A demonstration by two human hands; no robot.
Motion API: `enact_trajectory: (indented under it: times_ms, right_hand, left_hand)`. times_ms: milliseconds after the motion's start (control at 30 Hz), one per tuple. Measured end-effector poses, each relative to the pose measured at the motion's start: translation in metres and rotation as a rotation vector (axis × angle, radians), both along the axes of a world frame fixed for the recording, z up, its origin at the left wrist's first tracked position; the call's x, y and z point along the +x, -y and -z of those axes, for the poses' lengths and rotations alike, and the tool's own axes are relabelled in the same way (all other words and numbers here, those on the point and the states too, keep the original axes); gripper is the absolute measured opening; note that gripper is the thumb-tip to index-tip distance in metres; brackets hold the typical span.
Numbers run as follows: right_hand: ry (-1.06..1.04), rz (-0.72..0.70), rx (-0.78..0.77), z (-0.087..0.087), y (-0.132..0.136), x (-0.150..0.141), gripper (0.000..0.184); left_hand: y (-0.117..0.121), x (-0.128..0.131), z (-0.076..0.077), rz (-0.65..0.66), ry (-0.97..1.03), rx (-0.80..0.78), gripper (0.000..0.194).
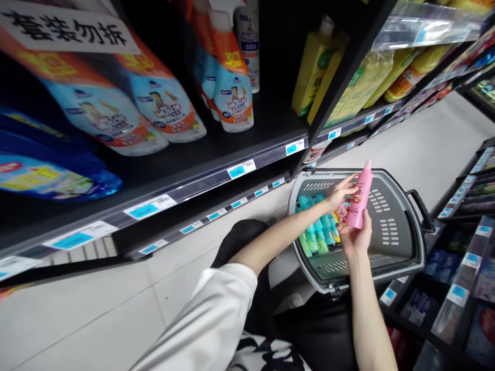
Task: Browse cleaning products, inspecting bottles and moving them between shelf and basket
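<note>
A pink bottle (359,197) with a pointed pale cap is held tilted above the basket. My right hand (356,238) grips its lower end from below, with the thumb on its near side. From the left, my left hand (341,196) reaches to the bottle's side with fingers stretched out and their tips against it; they are not wrapped round it. Below the hands, the grey shopping basket (400,232) holds several green and teal bottles (315,232) at its left end. A pink and yellow package beside them is partly hidden by my hands.
On the left, a black shelf (270,116) bears orange and blue spray bottles (234,87) and a yellow bottle (315,67). Price tags line its edge. More stocked shelving (441,304) stands close on the right. The basket's black handle (421,211) juts out to the right.
</note>
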State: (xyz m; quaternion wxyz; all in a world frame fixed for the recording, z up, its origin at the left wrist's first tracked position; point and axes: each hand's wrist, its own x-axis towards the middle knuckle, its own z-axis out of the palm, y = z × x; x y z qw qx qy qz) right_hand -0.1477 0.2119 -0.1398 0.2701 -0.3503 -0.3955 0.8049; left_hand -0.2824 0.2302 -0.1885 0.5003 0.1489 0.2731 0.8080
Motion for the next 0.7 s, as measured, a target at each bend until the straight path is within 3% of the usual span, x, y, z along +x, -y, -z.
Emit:
enact_trajectory:
  times_ms: [233, 433, 700]
  right_hand:
    - [0.061, 0.064, 0.079, 0.009, 0.0, -0.002, 0.038]
    - [0.08, 0.137, 0.147, 0.015, -0.005, 0.001, 0.038]
    - [0.056, 0.099, 0.108, 0.013, -0.01, -0.002, 0.033]
  left_hand:
    - [-0.002, 0.001, -0.001, 0.017, -0.029, -0.007, 0.04]
    - [0.002, -0.001, -0.006, -0.038, -0.19, 0.008, 0.05]
    - [0.002, -0.003, -0.006, -0.072, -0.201, 0.021, 0.065]
